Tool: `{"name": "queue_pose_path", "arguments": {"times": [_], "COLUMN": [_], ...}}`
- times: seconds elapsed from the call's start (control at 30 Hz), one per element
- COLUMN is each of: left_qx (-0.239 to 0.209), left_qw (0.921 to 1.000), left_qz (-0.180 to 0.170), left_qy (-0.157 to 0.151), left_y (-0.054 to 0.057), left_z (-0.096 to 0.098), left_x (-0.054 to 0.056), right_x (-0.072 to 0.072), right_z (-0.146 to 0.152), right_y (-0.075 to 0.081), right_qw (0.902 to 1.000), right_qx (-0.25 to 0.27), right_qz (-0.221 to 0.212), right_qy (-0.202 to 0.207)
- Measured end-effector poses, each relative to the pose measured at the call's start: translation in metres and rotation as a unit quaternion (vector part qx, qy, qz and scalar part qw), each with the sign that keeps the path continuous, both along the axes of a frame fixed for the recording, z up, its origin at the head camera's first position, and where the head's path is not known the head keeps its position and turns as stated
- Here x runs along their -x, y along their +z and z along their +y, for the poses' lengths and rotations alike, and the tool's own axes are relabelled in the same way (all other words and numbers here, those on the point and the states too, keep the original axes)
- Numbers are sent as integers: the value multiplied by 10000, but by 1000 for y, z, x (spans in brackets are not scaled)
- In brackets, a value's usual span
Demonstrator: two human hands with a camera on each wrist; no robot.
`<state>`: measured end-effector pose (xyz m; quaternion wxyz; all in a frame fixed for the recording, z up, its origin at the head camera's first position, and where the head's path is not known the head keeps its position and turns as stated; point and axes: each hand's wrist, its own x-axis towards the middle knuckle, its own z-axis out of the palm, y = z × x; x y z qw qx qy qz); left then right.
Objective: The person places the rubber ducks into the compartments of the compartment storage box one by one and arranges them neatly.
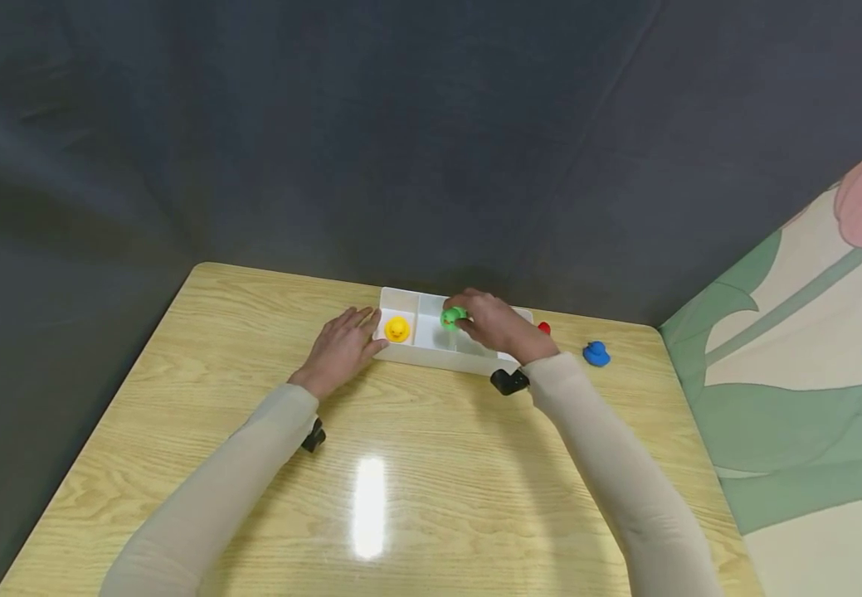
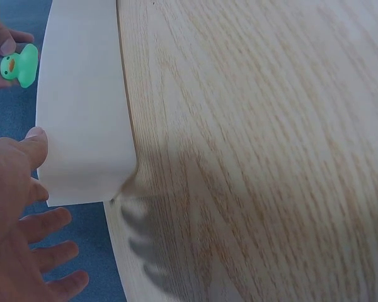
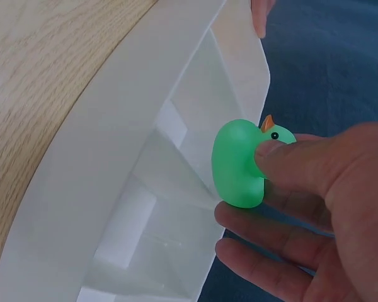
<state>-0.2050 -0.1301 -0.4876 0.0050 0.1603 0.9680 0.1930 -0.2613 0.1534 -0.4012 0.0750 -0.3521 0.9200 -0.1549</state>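
**Wooden table (image 1: 431,431), white tray (image 1: 431,356), green duck (image 3: 237,167) held above**

The left hand (image 1: 341,344) rests at the tray's left end, fingers spread, not gripping; the right hand (image 1: 494,322) pinches the duck over the middle. If that pinch slackens, the duck could land across a divider (image 3: 175,167).

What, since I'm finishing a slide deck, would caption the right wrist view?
Right hand pinching an orange-beaked green toy duck above a white divided tray.
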Motion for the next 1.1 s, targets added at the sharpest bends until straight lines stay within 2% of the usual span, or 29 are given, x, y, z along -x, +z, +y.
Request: {"name": "queue_pose_path", "arguments": {"times": [0.27, 0.7, 1.1], "left_qx": [4, 29, -27], "left_qw": [10000, 10000, 9999], "left_qz": [-7, -50, -79], "left_qy": [-10, -7, -59], "left_y": [3, 3, 3], "left_z": [2, 7, 11], "left_x": [-2, -3, -6], "right_x": [0, 2, -1], "right_z": [-12, -24, -27], "right_y": [1, -4, -13], "right_qw": [9997, 9979, 9936], "right_qx": [-192, -540, -971], "right_qz": [-165, -191, -536], "right_qy": [10, 304, 192]}}
